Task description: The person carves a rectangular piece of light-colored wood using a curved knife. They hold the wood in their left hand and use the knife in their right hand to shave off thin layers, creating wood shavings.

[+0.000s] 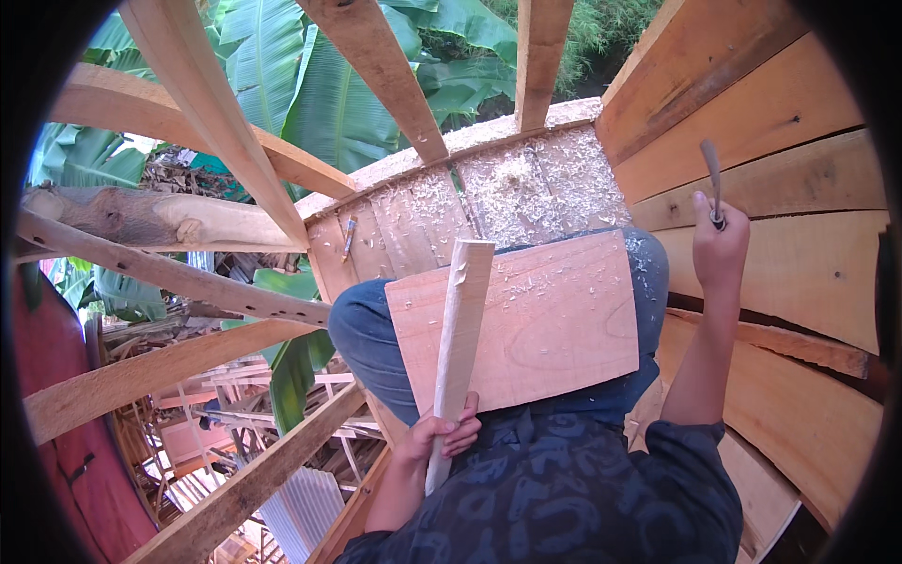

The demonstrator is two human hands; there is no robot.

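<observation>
Plank floor (399, 242) extends beyond the far edge of the board (564, 324). Shavings (515, 179) cover the floor there, thickest beyond the board's right half; others lie scattered on the board's upper face. One slim item (349, 238) lies on the floor beyond the board's far left corner. Timber beams (211, 113) stand to the left of the board and beyond it, with green leaves (338, 117) behind them. A plank wall (780, 263) stands to the right of the board.

The board rests across the legs (371, 334) of the seated person. The stick (465, 329) is positioned over the board's left part, its upper end just past the far edge and its lower end past the near edge. Contact between stick and board cannot be determined.

Left hand (458, 436): just beside the board's near left edge, fingers wrapped around the stick close to its lower end.

Right hand (722, 237): raised to the right of the board, well apart from it, fingers curled tightly around the handle of the curved knife (713, 174).
</observation>
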